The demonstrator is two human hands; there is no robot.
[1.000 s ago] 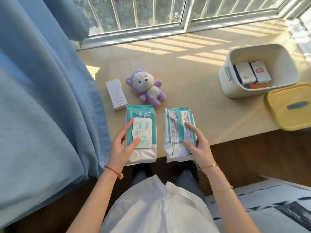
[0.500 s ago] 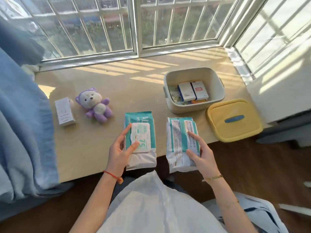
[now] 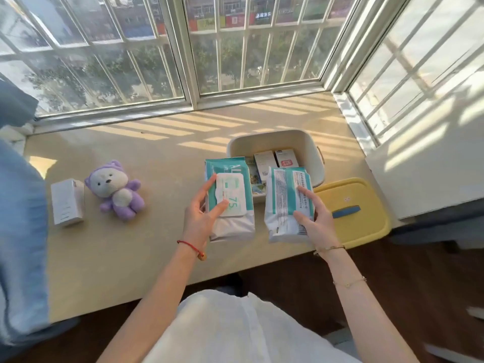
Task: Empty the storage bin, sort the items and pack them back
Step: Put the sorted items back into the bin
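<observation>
From the head camera, a person's left hand (image 3: 200, 218) and right hand (image 3: 315, 221) each hold a teal wipes pack, the left pack (image 3: 231, 205) face up and the right pack (image 3: 286, 205) label side up, fingers curled round them above the counter (image 3: 157, 158) before the white storage bin (image 3: 272, 142). Packing back seems underway; next, each pack needs lowering beside the small boxes (image 3: 275, 161) already inside. A plush toy (image 3: 115, 189), white box (image 3: 67, 201) and yellow lid (image 3: 366, 200) lie nearby, none blocking.

Teal-and-white wipe packs (image 3: 230, 203), purple-and-white plush bear (image 3: 115, 191), cream bin (image 3: 272, 140), yellow lid (image 3: 366, 205) with blue handle (image 3: 345, 211).
</observation>
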